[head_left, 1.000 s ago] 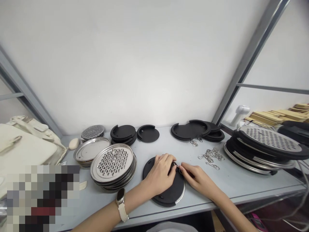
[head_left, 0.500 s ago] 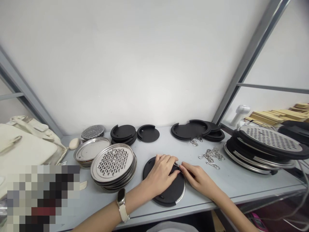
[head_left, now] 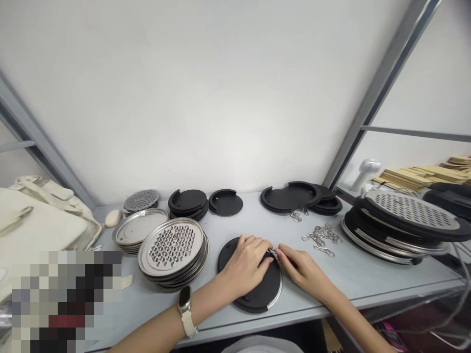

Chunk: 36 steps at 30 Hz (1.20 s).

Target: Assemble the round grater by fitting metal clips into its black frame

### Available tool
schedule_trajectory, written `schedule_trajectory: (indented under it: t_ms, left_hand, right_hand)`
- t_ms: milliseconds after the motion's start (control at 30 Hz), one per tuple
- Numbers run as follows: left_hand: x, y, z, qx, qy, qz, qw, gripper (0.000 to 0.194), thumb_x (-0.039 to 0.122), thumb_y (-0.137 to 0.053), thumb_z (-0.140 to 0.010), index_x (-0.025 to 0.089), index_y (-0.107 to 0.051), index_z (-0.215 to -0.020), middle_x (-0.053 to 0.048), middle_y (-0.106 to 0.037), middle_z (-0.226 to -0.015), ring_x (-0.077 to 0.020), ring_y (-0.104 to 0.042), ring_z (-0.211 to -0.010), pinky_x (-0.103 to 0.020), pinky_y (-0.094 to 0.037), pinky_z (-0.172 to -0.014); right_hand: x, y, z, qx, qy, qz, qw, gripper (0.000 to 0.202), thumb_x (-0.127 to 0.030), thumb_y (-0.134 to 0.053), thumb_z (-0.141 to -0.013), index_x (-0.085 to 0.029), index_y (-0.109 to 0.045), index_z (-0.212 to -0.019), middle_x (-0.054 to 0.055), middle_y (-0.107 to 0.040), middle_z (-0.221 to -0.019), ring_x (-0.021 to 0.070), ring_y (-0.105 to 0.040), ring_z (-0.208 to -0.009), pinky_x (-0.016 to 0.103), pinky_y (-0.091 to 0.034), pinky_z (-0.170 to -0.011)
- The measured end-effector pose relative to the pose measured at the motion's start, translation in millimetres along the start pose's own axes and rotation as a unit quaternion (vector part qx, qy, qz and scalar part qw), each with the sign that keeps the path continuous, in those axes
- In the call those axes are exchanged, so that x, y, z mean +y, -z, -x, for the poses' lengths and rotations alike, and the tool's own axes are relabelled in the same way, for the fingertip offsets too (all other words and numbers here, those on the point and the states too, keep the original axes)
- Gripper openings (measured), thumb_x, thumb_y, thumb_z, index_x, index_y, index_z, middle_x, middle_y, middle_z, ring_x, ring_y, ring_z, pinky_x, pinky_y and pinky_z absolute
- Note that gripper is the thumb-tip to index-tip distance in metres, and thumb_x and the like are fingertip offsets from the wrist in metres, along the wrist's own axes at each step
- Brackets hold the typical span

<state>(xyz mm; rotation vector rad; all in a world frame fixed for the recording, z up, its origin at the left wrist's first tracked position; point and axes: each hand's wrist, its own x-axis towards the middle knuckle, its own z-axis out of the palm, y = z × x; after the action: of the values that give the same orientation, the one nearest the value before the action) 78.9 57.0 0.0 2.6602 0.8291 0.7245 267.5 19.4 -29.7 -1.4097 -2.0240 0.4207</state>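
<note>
**Both hands meet at a metal clip on the disc's edge**

Your left hand (head_left: 246, 264) lies across the black disc (head_left: 268, 289), fingers bent over its top and thumb near the metal clip (head_left: 273, 253); whether those fingertips grip the clip, you cannot tell. Your right hand (head_left: 301, 270) pinches the clip between thumb and forefinger at the disc's far right edge. The disc lies flat near the front of the table (head_left: 221, 230), between the stacked grater plates (head_left: 172, 247) and the loose clips (head_left: 322, 237).
</note>
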Motion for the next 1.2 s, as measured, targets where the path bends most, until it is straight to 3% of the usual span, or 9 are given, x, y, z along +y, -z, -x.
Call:
schedule_trajectory:
  t_ms: [267,1200]
  left_hand:
    - [-0.9,-2.1,0.8,0.016,-0.002,-0.007,1.0,0.011,0.017,-0.055,-0.091,0.019,-0.052,-0.101,-0.002,-0.058,-0.102,-0.0193,-0.053,-0.096,-0.034,-0.036,-0.089]
    - [0.2,-2.6,0.6,0.029,0.027,-0.032,0.999,0.017,0.021,-0.061,-0.087,0.019,-0.05,-0.1,-0.002,-0.058,-0.099,-0.0214,-0.052,-0.096,-0.037,-0.036,-0.089]
  right_hand:
    - [-1.2,-0.3,-0.3,-0.042,-0.01,-0.009,0.999,0.035,-0.036,-0.03,-0.1,-0.022,-0.036,-0.069,-0.006,-0.039,-0.057,0.0119,-0.041,-0.049,0.023,-0.031,-0.051]
    - [0.0,0.6,-2.3,-0.074,-0.009,-0.025,0.997,0.034,-0.034,-0.029,-0.101,-0.022,-0.036,-0.07,-0.004,-0.041,-0.06,0.0133,-0.045,-0.053,0.025,-0.031,-0.056]
